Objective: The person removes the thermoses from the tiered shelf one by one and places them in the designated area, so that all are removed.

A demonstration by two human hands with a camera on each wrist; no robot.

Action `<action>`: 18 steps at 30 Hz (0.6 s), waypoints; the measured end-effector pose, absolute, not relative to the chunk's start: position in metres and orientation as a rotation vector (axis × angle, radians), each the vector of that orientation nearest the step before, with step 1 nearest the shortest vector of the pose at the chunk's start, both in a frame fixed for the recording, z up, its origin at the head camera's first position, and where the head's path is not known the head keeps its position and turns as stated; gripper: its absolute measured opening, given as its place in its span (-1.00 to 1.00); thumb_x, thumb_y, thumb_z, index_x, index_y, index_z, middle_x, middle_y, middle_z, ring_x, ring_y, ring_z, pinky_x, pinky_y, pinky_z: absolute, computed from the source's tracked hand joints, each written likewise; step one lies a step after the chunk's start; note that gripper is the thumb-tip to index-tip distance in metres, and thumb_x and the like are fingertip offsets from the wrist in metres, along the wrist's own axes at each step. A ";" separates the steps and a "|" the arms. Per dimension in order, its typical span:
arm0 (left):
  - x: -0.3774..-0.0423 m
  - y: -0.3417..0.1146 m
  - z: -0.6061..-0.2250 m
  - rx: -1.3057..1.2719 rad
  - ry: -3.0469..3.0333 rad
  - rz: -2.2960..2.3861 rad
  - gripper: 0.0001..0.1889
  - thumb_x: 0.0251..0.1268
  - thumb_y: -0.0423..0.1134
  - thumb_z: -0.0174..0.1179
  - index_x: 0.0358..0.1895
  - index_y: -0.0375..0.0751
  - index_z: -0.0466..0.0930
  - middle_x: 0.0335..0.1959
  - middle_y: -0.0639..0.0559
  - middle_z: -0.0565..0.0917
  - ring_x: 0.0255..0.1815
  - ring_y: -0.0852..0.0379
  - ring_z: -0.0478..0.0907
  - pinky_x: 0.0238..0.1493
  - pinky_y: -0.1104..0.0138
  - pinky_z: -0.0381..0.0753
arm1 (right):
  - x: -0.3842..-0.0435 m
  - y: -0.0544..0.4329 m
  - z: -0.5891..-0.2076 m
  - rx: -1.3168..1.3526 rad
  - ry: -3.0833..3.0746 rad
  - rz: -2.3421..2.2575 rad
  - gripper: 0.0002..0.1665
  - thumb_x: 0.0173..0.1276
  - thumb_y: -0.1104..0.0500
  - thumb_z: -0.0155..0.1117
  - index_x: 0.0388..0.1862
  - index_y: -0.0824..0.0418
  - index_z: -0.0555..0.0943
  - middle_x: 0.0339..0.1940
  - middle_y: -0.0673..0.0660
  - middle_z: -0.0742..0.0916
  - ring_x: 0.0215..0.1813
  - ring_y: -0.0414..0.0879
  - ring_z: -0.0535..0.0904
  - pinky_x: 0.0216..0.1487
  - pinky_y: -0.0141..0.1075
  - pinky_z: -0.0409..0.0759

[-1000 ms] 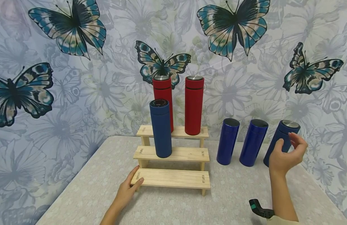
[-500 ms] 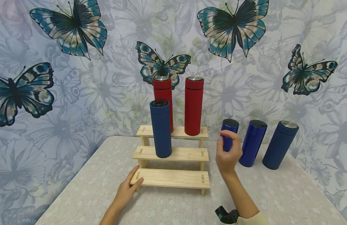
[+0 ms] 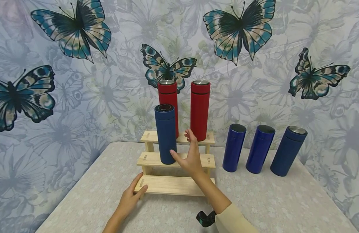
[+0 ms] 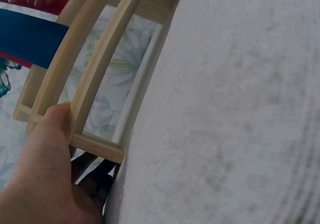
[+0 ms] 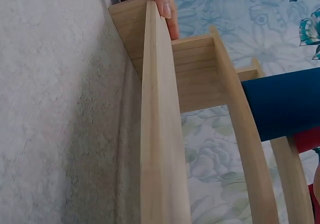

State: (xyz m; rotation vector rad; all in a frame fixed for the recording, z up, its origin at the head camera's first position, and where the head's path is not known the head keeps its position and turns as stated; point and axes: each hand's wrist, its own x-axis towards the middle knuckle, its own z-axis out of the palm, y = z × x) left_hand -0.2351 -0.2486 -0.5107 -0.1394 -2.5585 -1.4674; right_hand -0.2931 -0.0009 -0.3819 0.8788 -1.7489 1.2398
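A three-step wooden display stand stands on the table. My left hand grips the left end of its lowest step; in the left wrist view the thumb lies over the board and the fingers go behind its side. A matte blue thermos flask stands upright on the middle step, towards the left. My right hand is in front of the stand, just right of this flask, thumb and fingers spread around nothing. Whether the thumb touches the flask I cannot tell. Two red flasks, one at left and one at right, occupy the top step.
Right of the stand, two glossy blue flasks, a nearer one and a middle one, stand on the pale table. Beyond them is a matte blue flask with a steel lid. A butterfly-patterned cloth hangs behind.
My right hand has moved left from the far-right blue flask, past the glossy ones, to the middle step. My left hand has kept its grip on the stand. The flasks stay put.
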 end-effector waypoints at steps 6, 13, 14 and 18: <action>-0.235 -0.247 -0.510 -0.128 -2.569 -1.472 -0.30 0.28 0.12 0.08 0.43 0.06 0.06 0.35 -0.27 0.20 0.29 -0.32 0.19 0.18 -0.21 0.19 | -0.318 -0.015 -0.395 0.863 -1.839 1.289 0.21 0.03 0.14 0.46 0.46 0.24 -0.15 0.33 0.24 0.26 0.24 0.19 0.29 0.20 0.03 0.33; -0.237 -0.244 -0.508 -0.146 -2.569 -1.490 -0.31 0.31 0.10 0.05 0.43 0.05 0.03 0.37 -0.29 0.16 0.29 -0.35 0.17 0.16 -0.23 0.19 | -0.324 -0.027 -0.391 0.819 -1.943 1.328 0.24 0.07 0.04 0.45 0.49 0.12 -0.19 0.29 0.21 0.31 0.20 0.01 0.34 0.16 -0.10 0.42; -0.237 -0.243 -0.508 -0.146 -2.570 -1.489 -0.31 0.31 0.09 0.05 0.43 0.05 0.03 0.37 -0.29 0.16 0.29 -0.35 0.17 0.16 -0.23 0.19 | -0.326 -0.028 -0.390 0.809 -1.960 1.325 0.24 0.07 0.03 0.45 0.50 0.07 -0.20 0.28 0.20 0.32 0.20 0.00 0.34 0.16 -0.11 0.42; -0.239 -0.241 -0.508 -0.138 -2.574 -1.474 -0.31 0.30 0.10 0.06 0.43 0.04 0.04 0.37 -0.28 0.16 0.29 -0.34 0.17 0.17 -0.22 0.19 | -0.329 -0.028 -0.389 0.785 -2.008 1.330 0.25 0.07 0.02 0.45 0.50 -0.05 -0.23 0.31 0.20 0.31 0.25 0.01 0.33 0.19 -0.09 0.40</action>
